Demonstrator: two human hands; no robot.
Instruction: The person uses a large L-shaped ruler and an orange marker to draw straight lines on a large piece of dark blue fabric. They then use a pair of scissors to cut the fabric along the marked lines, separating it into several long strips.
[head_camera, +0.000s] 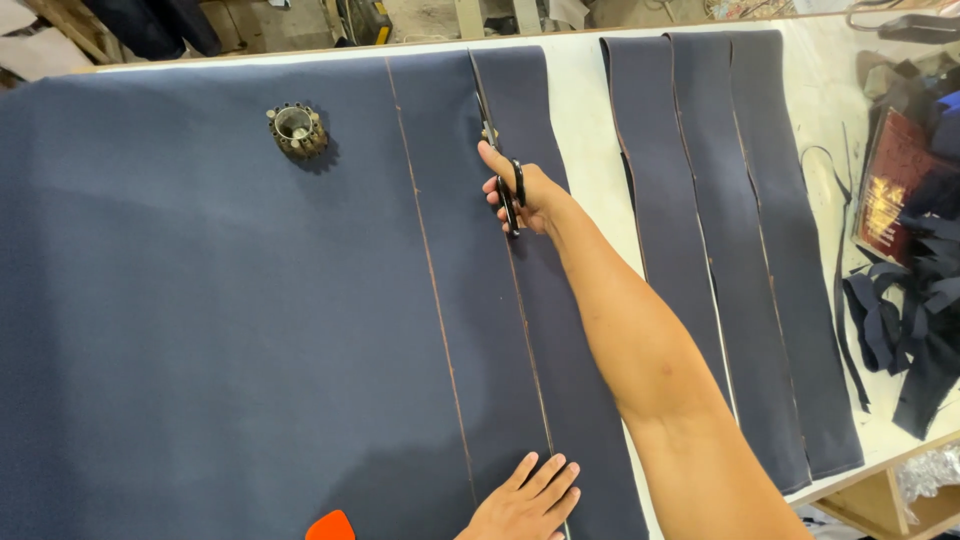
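The right hand (520, 195), clamped on black scissors (510, 190), cuts along a chalk line (520, 300) in the navy fabric (200, 300) spread over the desk (585, 120), nearly at the far edge. The left hand (525, 500) presses flat, fingers spread, on the cloth near the cut's start. By my judgement, finishing the strip calls for a few straight snips.

Navy cloth (220, 300): matt, smooth weave, thin chalk lines. Scissors (508, 190): glossy black handles, metal blades. Counter (585, 120): pale, matt. Toothed metal weight (297, 130): dull, tarnished. Book cover (890, 185): glossy maroon.
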